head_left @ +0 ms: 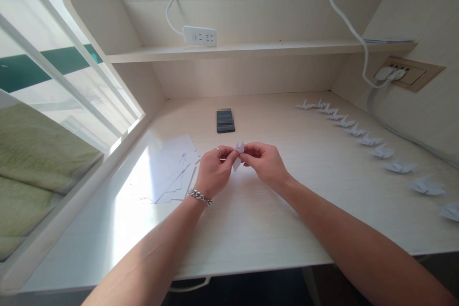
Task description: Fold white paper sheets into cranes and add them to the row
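Note:
Between my two hands, just above the middle of the desk, is a small folded piece of white paper with pointed tips sticking up. My left hand, with a ring and a chain bracelet, pinches its left side between thumb and fingers. From the right, my right hand pinches the other side. The fingertips cover the paper's middle part. Left of my left hand lies a loose stack of white paper sheets. A curving row of several white paper cranes stands along the desk's right side.
A dark, phone-like object lies beyond my hands. A power strip rests on the shelf at the back. Its white cord hangs to a wall socket at right. A white railing borders the left.

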